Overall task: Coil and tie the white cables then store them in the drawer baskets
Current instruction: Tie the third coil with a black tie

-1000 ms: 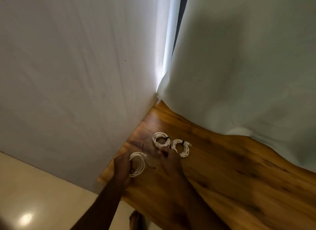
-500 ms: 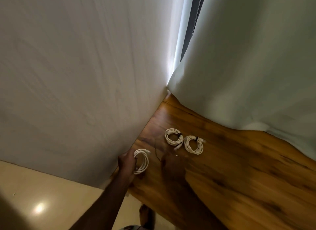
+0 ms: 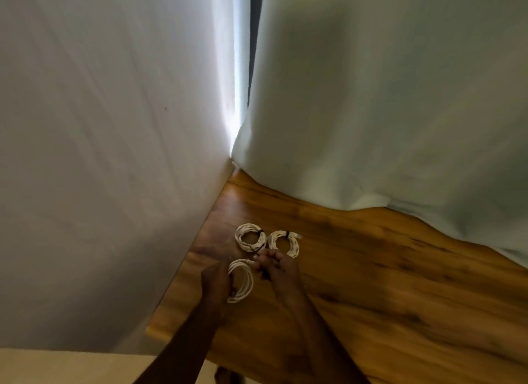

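Left hand [image 3: 215, 280]: closed round the untied coil [image 3: 241, 280] near the table's [image 3: 371, 283] left edge.
Right hand [image 3: 278, 269]: pinching something small; a tie, I judge.
Risk: loosening my left grip could let loops spring apart.

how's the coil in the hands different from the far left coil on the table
The held coil is gripped by the left hand, with the right hand at its top end; the far left coil lies untouched on the wooden table.
The far left coil has a dark tie around it; no tie shows on the held coil.
The held coil looks longer and oval; the far left coil is rounder.
Both are white cable wound in several loops.
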The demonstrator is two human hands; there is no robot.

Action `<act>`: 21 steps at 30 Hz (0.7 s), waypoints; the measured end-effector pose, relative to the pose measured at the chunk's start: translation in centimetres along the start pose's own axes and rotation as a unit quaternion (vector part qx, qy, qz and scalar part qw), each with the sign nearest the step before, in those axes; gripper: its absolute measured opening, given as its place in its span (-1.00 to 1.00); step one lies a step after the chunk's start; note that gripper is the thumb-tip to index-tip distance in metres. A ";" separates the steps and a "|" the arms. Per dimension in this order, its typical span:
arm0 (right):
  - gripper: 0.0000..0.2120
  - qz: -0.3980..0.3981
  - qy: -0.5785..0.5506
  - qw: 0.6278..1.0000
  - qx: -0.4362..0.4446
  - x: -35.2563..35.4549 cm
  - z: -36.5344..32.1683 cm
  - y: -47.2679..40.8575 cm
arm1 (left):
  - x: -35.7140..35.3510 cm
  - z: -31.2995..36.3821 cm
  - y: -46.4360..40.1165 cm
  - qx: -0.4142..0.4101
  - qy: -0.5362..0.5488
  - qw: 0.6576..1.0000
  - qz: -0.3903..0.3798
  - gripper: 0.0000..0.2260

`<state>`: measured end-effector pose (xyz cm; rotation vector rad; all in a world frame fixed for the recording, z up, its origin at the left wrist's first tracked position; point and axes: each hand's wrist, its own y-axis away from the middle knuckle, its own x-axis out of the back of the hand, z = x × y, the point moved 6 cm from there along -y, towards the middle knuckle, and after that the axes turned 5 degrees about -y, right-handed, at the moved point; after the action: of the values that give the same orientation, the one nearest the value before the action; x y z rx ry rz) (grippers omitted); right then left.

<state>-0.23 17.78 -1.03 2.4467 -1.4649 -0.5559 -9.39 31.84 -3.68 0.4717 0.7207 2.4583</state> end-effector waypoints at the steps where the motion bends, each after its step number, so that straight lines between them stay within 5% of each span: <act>1: -0.91 0.000 -0.030 1.000 -0.004 0.5 -0.5 0.3 | -0.9 0.2 0.4 0.000 -0.010 1.000 -0.010 -0.74; 5: -0.78 0.011 -0.052 0.999 0.008 3.4 -2.8 1.4 | -4.4 0.6 2.6 -0.002 -0.015 0.999 -0.053 -0.79; 10: -0.87 0.112 0.115 0.981 0.112 8.5 -5.0 3.1 | -8.3 1.3 4.2 -0.051 0.030 0.994 -0.089 -0.78; 16: -0.88 0.114 0.406 0.851 0.314 12.3 -7.4 7.1 | -11.9 3.6 5.3 -0.009 0.055 0.992 -0.112 -0.83; 21: -0.90 0.098 0.502 0.770 0.381 13.4 -7.8 8.8 | -14.7 4.4 6.5 0.019 0.022 0.990 -0.140 -0.76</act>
<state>1.89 1.83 6.69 2.2497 -1.4725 1.4566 1.82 20.38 0.97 0.3075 0.7967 2.2007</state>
